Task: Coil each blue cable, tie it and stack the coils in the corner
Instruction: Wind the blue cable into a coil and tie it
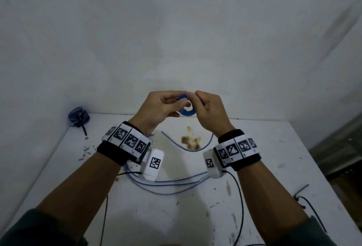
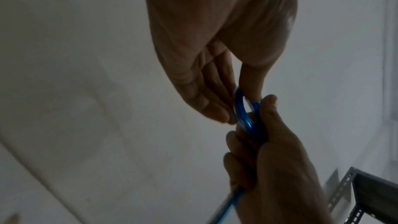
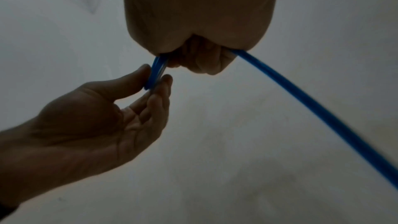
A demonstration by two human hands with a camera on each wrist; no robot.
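A small blue cable coil is held up above the table's far edge between both hands. My left hand pinches its left side between thumb and straight fingers; the left wrist view shows this pinch on the coil. My right hand has its fingers curled round the coil's right side. From the right fist the free cable trails down to the table. A stack of tied blue coils lies in the table's far left corner.
Several loose blue cables loop across the white table under my wrists. A brown stain marks the middle. Black ties lie near the right edge. A metal rack stands to the right.
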